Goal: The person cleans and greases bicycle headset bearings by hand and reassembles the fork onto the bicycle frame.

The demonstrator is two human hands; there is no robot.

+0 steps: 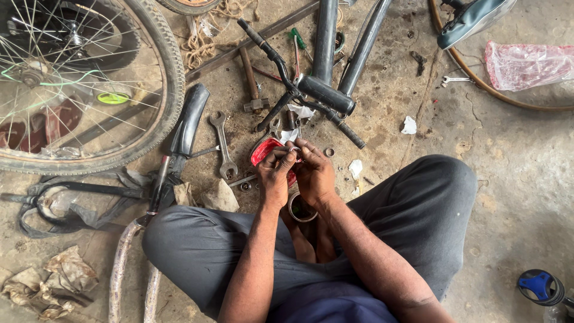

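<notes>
- Two bare hands meet in the middle of the head view, above a concrete floor [514, 179] strewn with bicycle parts.
- The left hand [275, 176] and the right hand [315, 173] are curled toward each other, fingertips pinching a small metal bearing ring [296, 151] between them.
- Just beyond the fingers lies a red tin lid [263, 151]; near the wrists, between the person's grey-trousered knees, stands a small round tin [301, 210].
- Left of the hands lie a double-ended spanner [223, 145] and a black mudguard [188, 119]; a hammer [251, 81] lies farther off.
- A spoked bicycle wheel [89, 84] fills the far left.
- A black handlebar [299, 87] crosses the far centre, joined to the bicycle frame [326, 36].
- A pink plastic bag [526, 63] lies far right; a blue-capped bottle [541, 287] stands near right.
</notes>
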